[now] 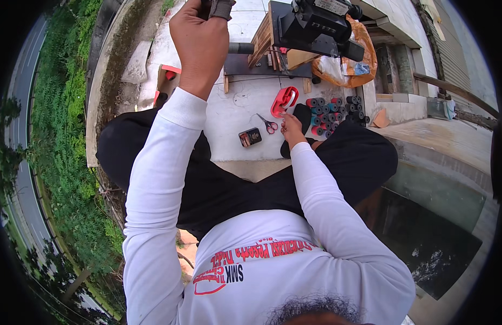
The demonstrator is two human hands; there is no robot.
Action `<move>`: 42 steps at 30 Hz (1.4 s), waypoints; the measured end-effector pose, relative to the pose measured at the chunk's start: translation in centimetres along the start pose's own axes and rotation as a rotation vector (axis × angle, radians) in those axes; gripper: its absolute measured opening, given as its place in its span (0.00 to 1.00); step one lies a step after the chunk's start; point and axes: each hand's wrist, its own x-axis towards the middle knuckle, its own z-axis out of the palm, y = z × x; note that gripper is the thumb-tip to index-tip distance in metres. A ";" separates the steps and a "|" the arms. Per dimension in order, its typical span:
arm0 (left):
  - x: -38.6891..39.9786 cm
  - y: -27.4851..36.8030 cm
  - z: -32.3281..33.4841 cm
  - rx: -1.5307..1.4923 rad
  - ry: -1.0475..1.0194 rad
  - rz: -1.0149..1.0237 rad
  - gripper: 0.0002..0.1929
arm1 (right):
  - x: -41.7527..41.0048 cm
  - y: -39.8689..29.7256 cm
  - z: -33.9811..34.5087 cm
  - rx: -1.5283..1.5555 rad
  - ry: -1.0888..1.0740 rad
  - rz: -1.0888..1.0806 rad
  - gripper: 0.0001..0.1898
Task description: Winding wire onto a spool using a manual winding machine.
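Note:
My left hand (pixel 200 44) is raised at the top, its fingers round a dark grey wrapped piece (pixel 221 9) partly cut off by the picture's edge. Just right of it, a grey cylinder (pixel 240 48) sticks out of the wooden stand (pixel 261 38) that carries a black machine with a counter (pixel 316 20). Lower down, my right hand (pixel 291 128) pinches the near end of a looped red strip (pixel 284 101); the fingertips are small in view. Scissors with red and black handles (pixel 271 126) and a small dark box (pixel 250 137) lie left of that hand.
Rolls in red, teal and black (pixel 326 115) stand in rows beside my right knee. Beyond is a low black bench (pixel 234 69) with small parts on it. An orange bag (pixel 362 53) stands at the back right. Along the left runs a concrete ledge (pixel 108 53) with plants beyond.

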 end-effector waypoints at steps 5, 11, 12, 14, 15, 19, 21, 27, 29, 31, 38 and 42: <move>-0.2 0.5 -0.2 0.024 -0.008 -0.019 0.10 | 0.3 -0.4 0.6 -0.004 -0.041 0.028 0.11; -0.3 0.2 0.0 0.009 -0.011 -0.023 0.09 | 1.0 -0.4 0.0 0.305 -0.127 0.071 0.09; -0.3 0.2 -0.1 0.012 -0.009 -0.024 0.09 | 0.7 -0.2 0.3 0.371 -0.122 0.074 0.08; -0.3 0.2 -0.2 -0.005 -0.008 -0.029 0.10 | -0.1 0.1 0.5 0.370 -0.132 0.064 0.09; -0.3 0.1 -0.3 -0.006 -0.008 -0.030 0.10 | -0.4 0.2 0.5 0.372 -0.141 0.049 0.10; 0.1 -0.6 -0.1 0.016 -0.020 -0.041 0.10 | -0.5 0.8 0.3 0.370 -0.110 0.035 0.11; 0.1 -0.6 0.0 0.054 -0.018 -0.048 0.10 | -0.2 1.3 0.3 0.334 -0.086 0.050 0.12; -0.3 0.2 0.3 -0.040 -0.015 -0.005 0.09 | 0.8 2.4 0.6 0.368 -0.043 0.116 0.07; -0.1 -0.2 -0.2 -0.010 -0.032 0.002 0.09 | 1.0 2.4 0.9 0.360 -0.037 0.136 0.07; -0.1 -0.1 -0.2 -0.029 -0.020 0.006 0.09 | 0.9 2.5 1.5 0.349 -0.035 0.161 0.07; 0.1 0.0 -0.3 -0.004 -0.026 -0.041 0.09 | 0.1 4.0 2.5 0.129 0.034 0.221 0.05; -0.2 -2.3 -1.0 0.164 -0.007 0.131 0.10 | -4.1 2.8 4.5 -0.251 -0.253 -0.167 0.09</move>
